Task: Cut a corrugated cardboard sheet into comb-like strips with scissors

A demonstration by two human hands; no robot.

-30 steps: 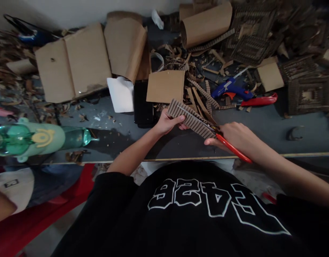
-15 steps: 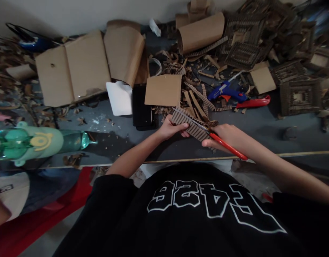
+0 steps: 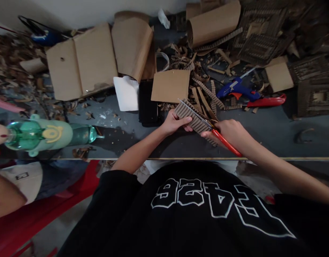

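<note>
A strip of corrugated cardboard is pinched in my left hand, thumb on top of its ridges. My right hand grips scissors with red handles; their blades lie lengthwise along the strip and look nearly closed. The fingers of my right hand are partly hidden behind the handles. Just beyond the strip is a flat cardboard square, with thin cardboard strips lying to its right.
A blue glue gun and a red-handled tool lie to the right. A black phone-like object and white paper are at centre left. A green bottle lies near another person's arm. Cardboard sheets stand behind.
The scissor handles have drawn closer together, the blades closing along the cardboard strip. The whole view has shifted, moving the table's things slightly right. Both hands keep their hold.
</note>
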